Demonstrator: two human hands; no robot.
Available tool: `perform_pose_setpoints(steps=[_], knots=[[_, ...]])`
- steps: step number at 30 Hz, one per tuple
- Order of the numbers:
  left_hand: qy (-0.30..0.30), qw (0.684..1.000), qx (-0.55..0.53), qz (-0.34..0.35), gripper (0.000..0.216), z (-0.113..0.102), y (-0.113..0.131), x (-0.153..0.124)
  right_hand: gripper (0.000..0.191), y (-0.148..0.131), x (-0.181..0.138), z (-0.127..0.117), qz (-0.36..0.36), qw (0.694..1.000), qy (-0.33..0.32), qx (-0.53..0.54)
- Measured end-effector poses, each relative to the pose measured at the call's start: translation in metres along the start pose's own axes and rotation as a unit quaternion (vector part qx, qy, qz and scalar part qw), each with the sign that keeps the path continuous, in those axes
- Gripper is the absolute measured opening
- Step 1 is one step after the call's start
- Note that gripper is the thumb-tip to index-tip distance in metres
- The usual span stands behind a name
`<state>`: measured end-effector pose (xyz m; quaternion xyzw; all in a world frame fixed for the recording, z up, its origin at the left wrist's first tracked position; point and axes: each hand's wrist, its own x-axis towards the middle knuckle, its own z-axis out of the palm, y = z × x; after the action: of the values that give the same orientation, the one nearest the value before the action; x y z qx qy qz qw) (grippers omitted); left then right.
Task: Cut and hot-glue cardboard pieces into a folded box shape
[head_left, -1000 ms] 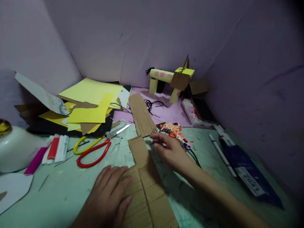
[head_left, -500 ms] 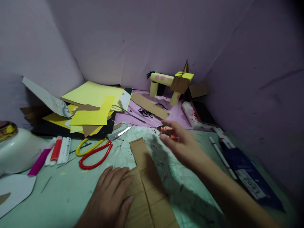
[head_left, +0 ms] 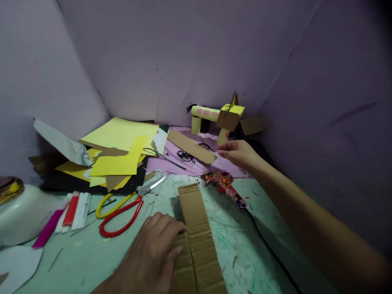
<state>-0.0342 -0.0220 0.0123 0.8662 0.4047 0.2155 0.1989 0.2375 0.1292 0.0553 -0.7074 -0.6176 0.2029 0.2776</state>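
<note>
My left hand [head_left: 153, 253] lies flat, fingers spread, on the near corrugated cardboard strip [head_left: 197, 232], pressing its left side. My right hand [head_left: 240, 153] is stretched far forward over the pink sheet [head_left: 196, 165], fingers loosely extended and holding nothing, just right of a second cardboard strip [head_left: 191, 146]. Below that hand lies a colourful patterned glue gun [head_left: 226, 185] with a black cord. A small animal model [head_left: 216, 118] of yellow tubes and cardboard stands at the back.
Red and yellow-handled scissors [head_left: 122, 206] lie left of the near strip. A pile of yellow paper [head_left: 119, 149], black card and cardboard scraps fills the left. Glue sticks [head_left: 72, 208] and a white rounded object [head_left: 18, 212] sit at far left. Purple walls enclose the corner.
My right hand pushed the upper cardboard strip away to the back onto the pink sheet, then reached further toward the rear. The patterned glue gun is uncovered. My left hand stayed on the near strip.
</note>
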Motion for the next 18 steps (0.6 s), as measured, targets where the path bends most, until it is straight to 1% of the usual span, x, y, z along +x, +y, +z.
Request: perform_pose_setpoints(steps=[2,4,6,7,9,11,12,14,15,16,17,18], knots=[[-0.032,0.999,0.026,-0.003,0.032,-0.003,-0.001,0.019,0.010,-0.002,0.020,0.007,-0.007,1.000,-0.004,-0.027],[-0.042,0.997,0.069,0.014,0.031,-0.005,-0.005,0.034,0.006,-0.009,0.033,0.011,-0.017,0.998,-0.010,-0.052],[-0.013,0.993,0.111,0.038,0.032,-0.006,-0.011,0.041,0.008,-0.021,0.031,0.010,-0.032,0.997,-0.008,-0.072],[0.015,0.991,0.127,0.045,0.033,-0.007,-0.014,0.040,0.010,-0.026,0.021,0.007,-0.042,0.996,-0.006,-0.078],[0.069,0.985,0.150,0.051,0.033,-0.011,-0.020,0.034,0.019,-0.034,-0.013,0.003,-0.074,0.994,-0.010,-0.076],[0.109,0.977,0.174,0.055,0.032,-0.014,-0.024,0.021,0.023,-0.035,-0.063,0.003,-0.118,0.991,-0.037,-0.051],[0.118,0.972,0.194,0.057,0.032,-0.014,-0.024,0.014,0.027,-0.032,-0.090,0.005,-0.175,0.983,-0.043,-0.013],[0.115,0.961,0.241,0.068,0.035,-0.009,-0.024,0.000,0.040,-0.021,-0.141,0.017,-0.302,0.952,-0.049,0.017],[0.102,0.957,0.262,0.070,0.038,-0.004,-0.022,-0.007,0.049,-0.014,-0.161,0.026,-0.341,0.937,-0.069,-0.004],[0.084,0.954,0.278,0.068,0.041,0.003,-0.020,-0.013,0.058,-0.006,-0.177,0.036,-0.361,0.928,-0.095,-0.025],[0.066,0.953,0.288,0.067,0.045,0.011,-0.017,-0.019,0.066,0.000,-0.188,0.046,-0.361,0.919,-0.150,-0.047],[0.050,0.953,0.292,0.062,0.049,0.019,-0.015,-0.023,0.071,0.005,-0.194,0.055,-0.355,0.914,-0.190,-0.059]])
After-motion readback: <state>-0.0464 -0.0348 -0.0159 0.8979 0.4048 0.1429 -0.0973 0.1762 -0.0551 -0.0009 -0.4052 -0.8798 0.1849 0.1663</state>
